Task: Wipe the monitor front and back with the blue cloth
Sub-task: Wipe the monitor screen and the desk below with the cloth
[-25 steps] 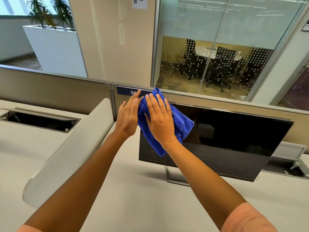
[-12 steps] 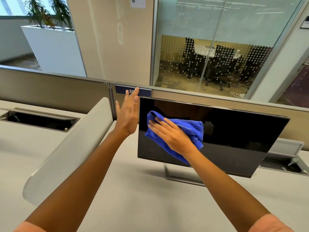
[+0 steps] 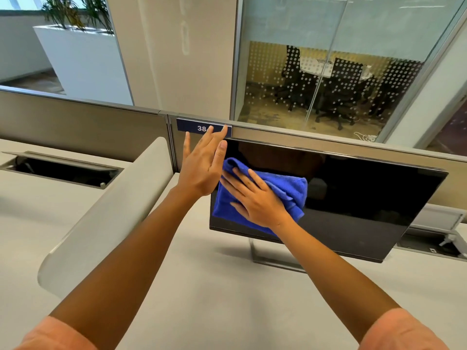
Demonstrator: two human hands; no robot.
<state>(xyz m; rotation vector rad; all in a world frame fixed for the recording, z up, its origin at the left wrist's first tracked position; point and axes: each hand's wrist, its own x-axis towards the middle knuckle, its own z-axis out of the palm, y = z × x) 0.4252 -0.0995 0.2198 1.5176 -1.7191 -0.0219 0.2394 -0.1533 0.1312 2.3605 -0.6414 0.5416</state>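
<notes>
A black flat monitor [image 3: 353,198] stands on a metal stand [image 3: 273,258] on the pale desk, its dark screen facing me. The blue cloth [image 3: 290,188] lies flat against the left part of the screen. My right hand [image 3: 255,198] presses on the cloth with its fingers spread, pointing up and left. My left hand [image 3: 202,165] is flat and open against the monitor's upper left edge, fingers reaching past the top corner. The back of the monitor is hidden.
A curved grey divider [image 3: 106,210] rises on the desk to the left. Behind the monitor runs a low partition [image 3: 75,127] with a number plate [image 3: 197,127]. Open cable troughs [image 3: 63,170] sit at the left and far right [image 3: 434,243]. Glass walls stand beyond.
My right hand carried the cloth down from the monitor's top left corner onto the screen, then slid it back toward the left edge. My left hand stayed at the upper left edge.
</notes>
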